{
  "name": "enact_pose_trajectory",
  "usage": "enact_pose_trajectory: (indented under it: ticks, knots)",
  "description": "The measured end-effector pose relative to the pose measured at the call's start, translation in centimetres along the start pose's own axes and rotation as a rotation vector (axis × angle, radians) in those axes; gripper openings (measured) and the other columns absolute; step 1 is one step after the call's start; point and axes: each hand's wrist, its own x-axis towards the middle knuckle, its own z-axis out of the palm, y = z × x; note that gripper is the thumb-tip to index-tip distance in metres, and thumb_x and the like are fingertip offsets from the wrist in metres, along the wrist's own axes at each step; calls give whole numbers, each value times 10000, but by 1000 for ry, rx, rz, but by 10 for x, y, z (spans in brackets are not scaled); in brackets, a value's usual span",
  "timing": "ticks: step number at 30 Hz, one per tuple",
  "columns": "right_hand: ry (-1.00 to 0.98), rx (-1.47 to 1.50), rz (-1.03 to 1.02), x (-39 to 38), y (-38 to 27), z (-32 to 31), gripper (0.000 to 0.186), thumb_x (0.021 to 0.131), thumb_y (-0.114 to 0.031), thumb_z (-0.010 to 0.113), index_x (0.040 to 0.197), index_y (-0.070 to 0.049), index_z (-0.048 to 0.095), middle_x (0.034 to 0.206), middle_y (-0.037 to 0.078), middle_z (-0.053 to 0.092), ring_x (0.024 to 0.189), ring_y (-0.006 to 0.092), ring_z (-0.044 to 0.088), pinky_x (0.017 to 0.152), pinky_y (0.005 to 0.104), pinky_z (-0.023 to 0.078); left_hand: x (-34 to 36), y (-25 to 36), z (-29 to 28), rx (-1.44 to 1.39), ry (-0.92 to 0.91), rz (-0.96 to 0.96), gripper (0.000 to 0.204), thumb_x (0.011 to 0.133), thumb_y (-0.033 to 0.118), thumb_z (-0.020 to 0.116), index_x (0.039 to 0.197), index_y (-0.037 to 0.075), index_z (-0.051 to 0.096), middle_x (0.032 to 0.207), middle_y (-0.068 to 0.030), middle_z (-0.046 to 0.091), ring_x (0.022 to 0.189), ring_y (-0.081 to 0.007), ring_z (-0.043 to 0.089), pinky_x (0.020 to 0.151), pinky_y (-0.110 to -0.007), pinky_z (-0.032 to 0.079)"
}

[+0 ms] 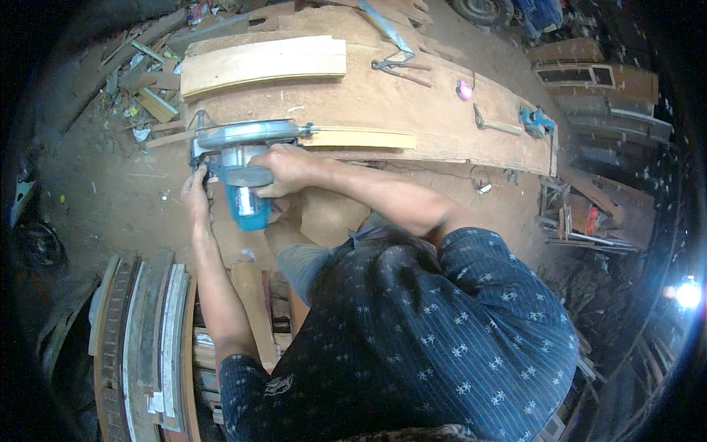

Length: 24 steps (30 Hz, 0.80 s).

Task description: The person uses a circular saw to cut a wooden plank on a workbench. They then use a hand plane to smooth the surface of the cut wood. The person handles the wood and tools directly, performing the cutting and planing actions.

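On the sawdust-covered surface (412, 103), we are gripping a circular saw (239, 158) with both hands' fingers closed, cutting a plank (361, 138).

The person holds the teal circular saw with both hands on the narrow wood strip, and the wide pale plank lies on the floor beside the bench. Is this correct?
Not quite. The head view shows the wide pale plank lying on the workbench, not on the floor. The rest holds: right hand and left hand hold the teal circular saw at the narrow wood strip.
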Motion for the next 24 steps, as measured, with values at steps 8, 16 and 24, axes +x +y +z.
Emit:
enact_pose_trajectory:
  ticks: [8,16,24]
  knots:
    - [58,28,-93,-90,-30,-69,514,773,-398,776,1091,3,728,936,240,741,836,403,729,764,468,581,-107,66,34,18,60,187,259,937,338,732,898,90,666,658,39,552,502,-50,427,449,-240,292]
    - [232,-130,312,-360,6,-194,630,722,-465,770,1226,-90,715,1093,230,729,1001,411,700,855,530,559,-213,22,245,329,-390,425,584,1094,490,432,1276,-12,670,1243,-185,699,1159,-296,636,1023,-429,459]
    - [518,-15,725,-597,66,-208,500,714,-302,781,1145,-53,733,984,223,737,905,392,726,797,473,566,-194,-24,430,1553,-294,1320,766,782,555,806,1326,65,582,1215,-147,678,1154,-353,633,1062,-518,443]
